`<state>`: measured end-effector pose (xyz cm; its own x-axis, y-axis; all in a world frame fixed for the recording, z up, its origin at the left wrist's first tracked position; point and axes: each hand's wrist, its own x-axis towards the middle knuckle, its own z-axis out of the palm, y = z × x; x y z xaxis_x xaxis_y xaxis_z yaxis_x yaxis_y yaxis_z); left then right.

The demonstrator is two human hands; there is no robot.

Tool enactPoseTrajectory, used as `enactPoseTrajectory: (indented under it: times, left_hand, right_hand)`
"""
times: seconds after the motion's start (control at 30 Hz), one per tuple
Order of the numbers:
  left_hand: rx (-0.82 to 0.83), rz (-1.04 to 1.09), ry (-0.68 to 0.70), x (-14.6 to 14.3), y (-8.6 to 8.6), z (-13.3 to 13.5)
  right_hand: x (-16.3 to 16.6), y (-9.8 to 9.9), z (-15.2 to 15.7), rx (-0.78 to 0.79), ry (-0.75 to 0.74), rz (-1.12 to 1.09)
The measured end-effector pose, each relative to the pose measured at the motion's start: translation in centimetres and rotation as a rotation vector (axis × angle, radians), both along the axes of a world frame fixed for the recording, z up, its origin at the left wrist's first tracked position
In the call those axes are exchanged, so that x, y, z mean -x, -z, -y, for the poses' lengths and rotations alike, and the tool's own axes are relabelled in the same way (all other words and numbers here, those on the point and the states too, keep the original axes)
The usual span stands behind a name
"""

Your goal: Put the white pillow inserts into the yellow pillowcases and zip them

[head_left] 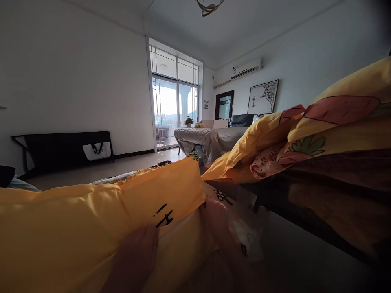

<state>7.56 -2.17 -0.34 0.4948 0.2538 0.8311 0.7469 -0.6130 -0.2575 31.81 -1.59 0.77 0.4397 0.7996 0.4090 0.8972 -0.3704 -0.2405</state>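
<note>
A yellow pillowcase (76, 219) with black "Hi" lettering and a small green leaf print stretches across the lower left. Its left part bulges, while the right end lies flatter. My left hand (142, 248) is closed on its lower edge, just below the lettering. Further right, my right hand (216, 213) pinches the pillowcase near its right corner. Both hands are dim in shadow, and the fingertips are partly hidden by the fabric. Beneath the hands, more pale yellow fabric (183, 240) hangs in shade.
Yellow bedding (332, 118) with carrot prints is heaped at the right on a dark, glossy surface (293, 232). Beyond stands a table (210, 140) under a greyish cover. At the left, a black bench-like piece (58, 150) stands by the wall with a white bag (97, 151) at it.
</note>
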Motion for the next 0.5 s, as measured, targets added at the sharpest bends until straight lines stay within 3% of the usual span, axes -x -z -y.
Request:
enactPoseTrajectory:
  times: [0.2,0.4,0.5]
  left_hand:
    - [0.065,0.037,0.016,0.3,0.4,-0.3]
    - [0.043,0.025,-0.01,0.7,0.6,-0.6]
    - [0.055,0.026,-0.02,0.6,0.5,-0.5]
  right_hand:
    - [0.2,0.4,-0.1,-0.066,-0.021,-0.05]
    - [-2.0,3.6,-0.2,-0.362,-0.417,-0.39]
    - [-3.1,4.5,-0.3,-0.448,-0.424,-0.427]
